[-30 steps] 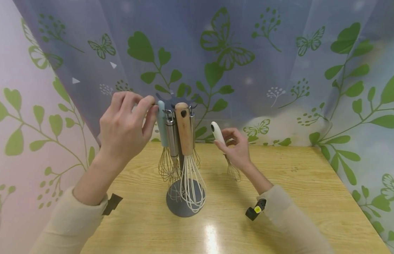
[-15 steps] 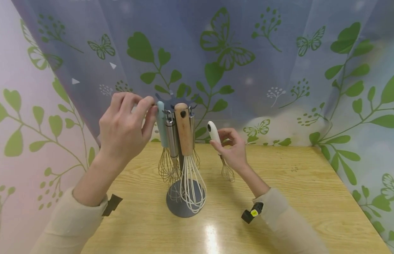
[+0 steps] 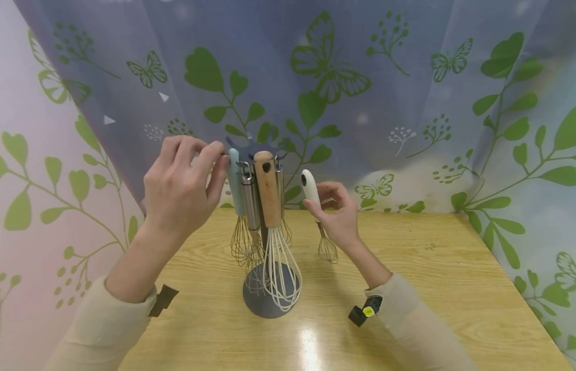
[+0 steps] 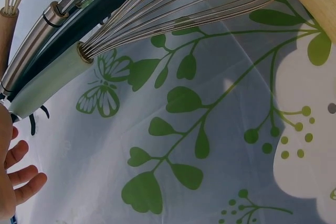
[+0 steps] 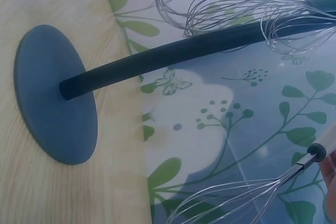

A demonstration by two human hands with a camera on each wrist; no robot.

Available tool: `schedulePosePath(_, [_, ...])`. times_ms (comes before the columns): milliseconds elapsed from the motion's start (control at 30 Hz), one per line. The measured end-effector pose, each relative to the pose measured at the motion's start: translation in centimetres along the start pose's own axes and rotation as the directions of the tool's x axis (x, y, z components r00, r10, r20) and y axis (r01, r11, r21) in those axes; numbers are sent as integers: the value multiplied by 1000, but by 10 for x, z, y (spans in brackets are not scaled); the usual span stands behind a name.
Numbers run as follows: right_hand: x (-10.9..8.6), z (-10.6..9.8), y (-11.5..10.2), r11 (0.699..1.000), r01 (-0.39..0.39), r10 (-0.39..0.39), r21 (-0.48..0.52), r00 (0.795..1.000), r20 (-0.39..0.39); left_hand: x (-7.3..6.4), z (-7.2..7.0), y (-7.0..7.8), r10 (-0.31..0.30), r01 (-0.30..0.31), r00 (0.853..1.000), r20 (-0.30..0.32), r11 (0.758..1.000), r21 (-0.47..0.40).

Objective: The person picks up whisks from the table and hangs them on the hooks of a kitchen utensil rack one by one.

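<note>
A dark grey whisk stand [image 3: 257,305] stands on the table with several whisks hanging from its top hooks. My left hand [image 3: 178,183] is at the stand's top left, thumb and index finger pinching a dark hook tip beside the pale blue handle of one whisk [image 3: 236,185]. At the front hang a wooden-handled whisk [image 3: 268,198] and a steel-handled whisk [image 3: 251,203]. To the right of the stand, my right hand [image 3: 340,215] holds a small whisk [image 3: 310,186] by its white handle, wires downward. Those wires show low in the right wrist view.
The wood-grain table [image 3: 404,304] ends at a printed curtain [image 3: 385,103] behind the stand. Another steel-handled whisk [image 3: 280,185] hangs behind the wooden one. The stand's post [image 5: 173,56] runs up from the round base in the right wrist view.
My right hand has moved left toward the stand and slightly up, carrying the white-handled whisk. My left hand stays at the stand's top.
</note>
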State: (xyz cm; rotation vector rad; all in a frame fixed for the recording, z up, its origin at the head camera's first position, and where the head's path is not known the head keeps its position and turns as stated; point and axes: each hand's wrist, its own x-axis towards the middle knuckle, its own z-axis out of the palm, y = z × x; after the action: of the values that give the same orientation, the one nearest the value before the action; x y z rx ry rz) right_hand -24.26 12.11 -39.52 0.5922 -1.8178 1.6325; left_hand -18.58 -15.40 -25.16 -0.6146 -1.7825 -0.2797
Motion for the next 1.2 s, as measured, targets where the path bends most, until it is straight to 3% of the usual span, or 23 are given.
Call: schedulePosePath(1200, [23,12,-42,989,138,-136,53,990,-43,0,0,0,2,-2,1000,0,1000,-10])
